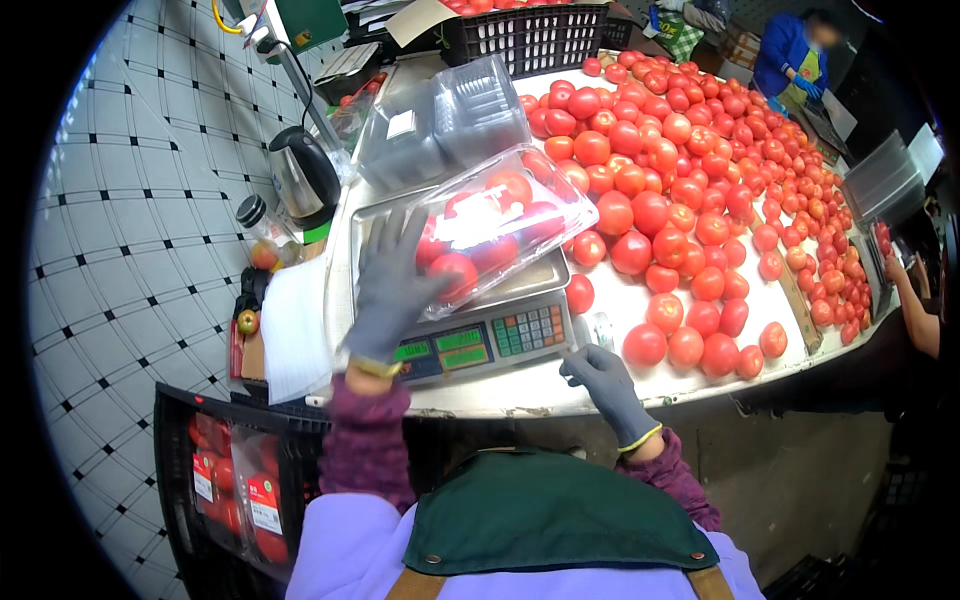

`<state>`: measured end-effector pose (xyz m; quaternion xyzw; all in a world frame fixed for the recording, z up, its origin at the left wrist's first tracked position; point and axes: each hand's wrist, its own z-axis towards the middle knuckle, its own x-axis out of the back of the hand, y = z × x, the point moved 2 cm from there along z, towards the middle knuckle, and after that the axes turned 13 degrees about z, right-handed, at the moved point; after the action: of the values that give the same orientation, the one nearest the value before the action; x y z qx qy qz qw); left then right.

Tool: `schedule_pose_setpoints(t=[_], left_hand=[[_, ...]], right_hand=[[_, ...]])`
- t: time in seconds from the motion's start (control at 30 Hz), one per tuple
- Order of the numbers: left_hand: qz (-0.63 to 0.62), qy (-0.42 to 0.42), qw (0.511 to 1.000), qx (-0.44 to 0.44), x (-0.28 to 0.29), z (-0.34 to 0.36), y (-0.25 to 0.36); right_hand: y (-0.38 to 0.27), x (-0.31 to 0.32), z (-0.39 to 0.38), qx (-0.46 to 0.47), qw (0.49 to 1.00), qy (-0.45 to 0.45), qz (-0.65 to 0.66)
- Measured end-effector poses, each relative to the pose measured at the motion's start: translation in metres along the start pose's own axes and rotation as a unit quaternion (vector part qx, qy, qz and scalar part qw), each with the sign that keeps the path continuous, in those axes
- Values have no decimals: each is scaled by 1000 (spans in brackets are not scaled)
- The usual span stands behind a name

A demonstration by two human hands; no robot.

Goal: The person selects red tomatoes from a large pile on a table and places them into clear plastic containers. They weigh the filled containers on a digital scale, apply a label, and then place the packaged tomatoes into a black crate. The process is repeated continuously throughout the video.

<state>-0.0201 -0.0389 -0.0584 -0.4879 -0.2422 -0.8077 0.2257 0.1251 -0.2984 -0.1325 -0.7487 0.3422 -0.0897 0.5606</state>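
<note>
A clear plastic box of tomatoes (497, 236) lies at a slant on the weighing pan of a digital scale (465, 345). My left hand (388, 285), in a grey glove, is at the box's left end, its fingers spread and slightly blurred. The thumb reaches the box's near side; whether it presses on it I cannot tell. My right hand (606, 392), gloved the same way, is at the table's front edge, right of the scale. Its fingers are curled together, and what they hold, if anything, is hidden. Just beyond it sits a small clear roll (598, 330), partly covered.
Loose tomatoes (665, 200) cover much of the white table (620, 400). Stacked clear boxes (445, 120) stand behind the scale, a kettle (303, 178) to the left. A black crate (175, 480) with packed tomatoes is at lower left. Another person (800, 60) works at far right.
</note>
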Motion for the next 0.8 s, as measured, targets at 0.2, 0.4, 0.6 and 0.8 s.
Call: schedule_pose_setpoints(t=[0.2, 0.4, 0.6, 0.8], left_hand=[[187, 53, 979, -68, -32, -41, -30], [-26, 83, 988, -127, -13, 4, -34], [-395, 0, 917, 58, -20, 51, -73], [-489, -36, 867, 86, -26, 48, -82]], right_hand=[[0, -5, 8, -23, 999, -16, -29], [-31, -19, 36, 5, 996, -12, -91], [-67, -65, 155, 110, 977, -46, -174], [-63, -99, 226, 259, 920, -7, -294]])
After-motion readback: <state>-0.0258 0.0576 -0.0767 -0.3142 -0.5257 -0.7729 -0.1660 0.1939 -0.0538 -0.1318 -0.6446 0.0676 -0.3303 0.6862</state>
